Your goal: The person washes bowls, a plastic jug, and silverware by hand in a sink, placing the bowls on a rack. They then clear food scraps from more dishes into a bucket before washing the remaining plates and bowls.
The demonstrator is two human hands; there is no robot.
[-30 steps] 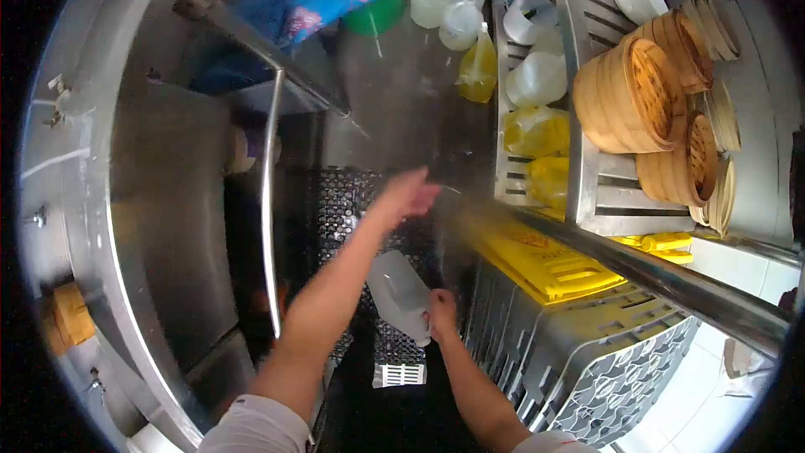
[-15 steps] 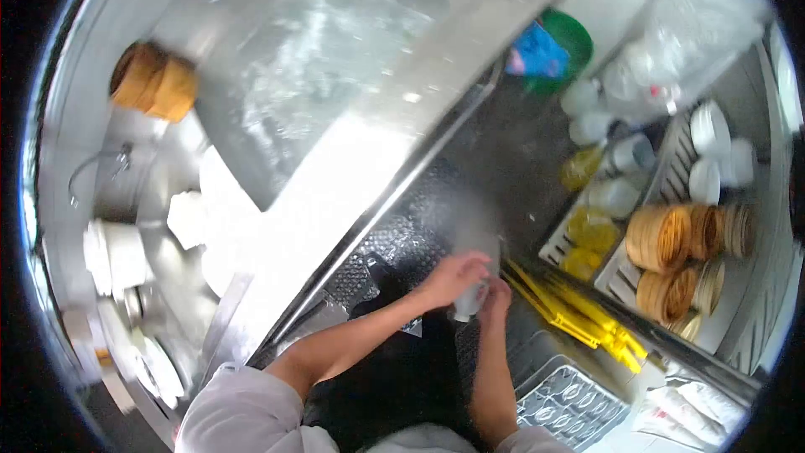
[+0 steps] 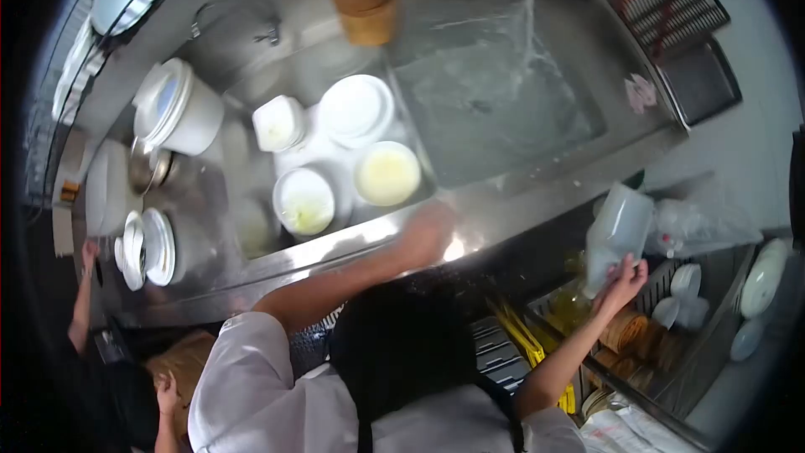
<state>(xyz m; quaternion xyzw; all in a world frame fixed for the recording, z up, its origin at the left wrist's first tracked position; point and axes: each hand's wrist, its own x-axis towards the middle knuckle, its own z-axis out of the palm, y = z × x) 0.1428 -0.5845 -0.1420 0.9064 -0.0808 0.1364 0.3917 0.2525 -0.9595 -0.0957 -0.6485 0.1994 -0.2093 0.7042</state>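
Observation:
My right hand (image 3: 619,285) grips a translucent white plastic bottle (image 3: 619,231), its wide end toward the sink and its narrower end toward me. The bottle is at the right, over the lower shelf. My left hand (image 3: 426,235) is smeared by motion above the front rim of the steel sink (image 3: 348,245); its fingers cannot be made out. Near it in the left basin are a bowl with pale yellow liquid (image 3: 387,174), a bowl with greenish scraps (image 3: 305,201) and stacked white plates (image 3: 356,111).
Water runs from a tap into the right basin (image 3: 495,117). Bamboo steamers (image 3: 369,21) stand behind the basins, and a lidded white bucket (image 3: 184,109) at the left. Lower right are a shelf with steamers and bowls, and yellow bars (image 3: 520,331). Another person's hand (image 3: 168,393) shows lower left.
The view has swung left and toward the sink. Both hands were together at the bottle; now my right hand has carried it rightward and my left hand has moved apart to the sink rim.

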